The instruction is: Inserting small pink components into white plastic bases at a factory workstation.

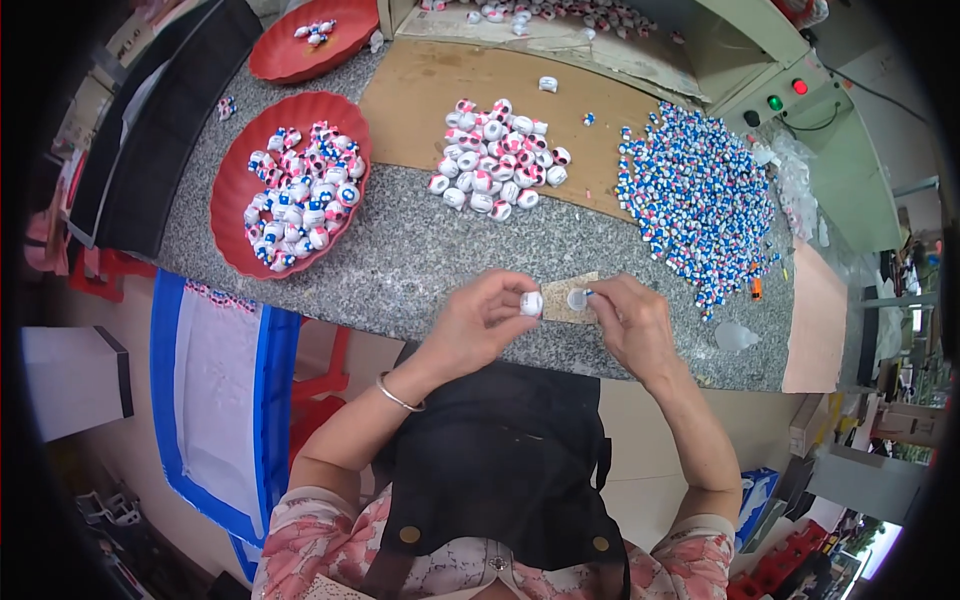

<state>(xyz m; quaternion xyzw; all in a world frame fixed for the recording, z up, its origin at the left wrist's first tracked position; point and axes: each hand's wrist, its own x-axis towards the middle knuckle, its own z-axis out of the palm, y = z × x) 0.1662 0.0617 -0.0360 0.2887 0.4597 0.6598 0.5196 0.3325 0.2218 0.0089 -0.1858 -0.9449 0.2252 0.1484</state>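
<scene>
My left hand [478, 322] pinches a small white rounded plastic part [531, 303] above the near edge of the counter. To its right, my right hand [635, 325] has thumb and finger closed on a tiny blue-and-white piece [588, 293], mostly covered by the fingertips. That piece is by a small clear round cap [576, 300], which rests on a tan speckled pad [560, 311]. Farther back lies a pile of white-and-pink rounded parts [500, 155]. A large heap of tiny blue-and-white pieces [695, 200] spreads over the right side.
A red scalloped bowl [228, 215] at the left holds parts with blue pieces; a second red bowl [268, 62] stands behind. Cardboard [405, 110] covers the back. A green-grey machine housing [850, 170] has buttons. A blue-rimmed bin [172, 400] stands lower left. An orange tool [756, 289] lies right.
</scene>
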